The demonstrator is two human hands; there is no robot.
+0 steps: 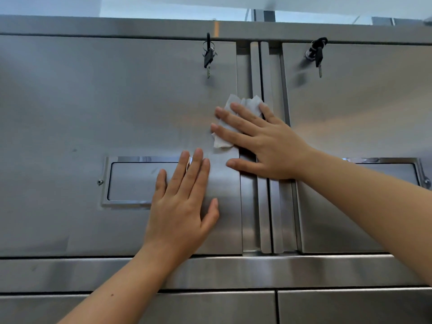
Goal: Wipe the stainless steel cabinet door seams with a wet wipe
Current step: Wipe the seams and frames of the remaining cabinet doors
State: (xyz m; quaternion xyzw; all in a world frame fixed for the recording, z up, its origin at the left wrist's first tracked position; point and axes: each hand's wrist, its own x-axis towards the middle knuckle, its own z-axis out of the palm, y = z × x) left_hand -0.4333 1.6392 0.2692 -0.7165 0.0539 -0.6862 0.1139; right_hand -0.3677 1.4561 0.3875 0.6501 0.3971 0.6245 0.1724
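Seam: the vertical gap between the left door and the right door; its long axis runs top to bottom.
Wipe: white and crumpled, flat against the left door's edge just left of the seam, about halfway up; its right corner reaches the gap.
Right hand: fingers straight and spread, pressing the wipe down rather than pinching it. The palm lies across the seam.
Left hand: flat with straight fingers, holding nothing, left of the seam and lower, over the end of the recessed handle.
Nearer hand: right.
Next move, likely: nudge the wipe right onto the gap, then slide it along the seam's length.
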